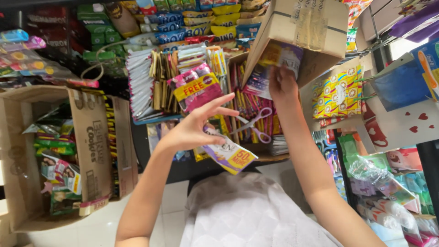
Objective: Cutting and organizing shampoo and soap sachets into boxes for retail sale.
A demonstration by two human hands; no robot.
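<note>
Left hand (192,130) fingers (224,110) spread wide while pinching a light, floppy, slippery purple-and-yellow snack sachet (231,155) by its top edge, as right hand (281,84) fingers grip another sachet (280,56) inside a tilted cardboard box (302,36), beside hanging scissors (254,124).

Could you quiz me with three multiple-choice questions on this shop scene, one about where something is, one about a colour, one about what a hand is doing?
1. Where do the scissors lie?
A. between the two forearms, before the shelf
B. inside the tilted box
C. on the floor

2. What colour are the scissors' handles?
A. green
B. pink
C. black

3. What is the right hand doing?
A. resting on the cloth
B. reaching into the tilted cardboard box
C. holding the scissors

Answers:
1 A, they show between the arms, in front of the packets.
2 B, both loops are pink.
3 B, its fingers meet packets at the box's mouth, while the left hand holds a purple sachet.
</note>
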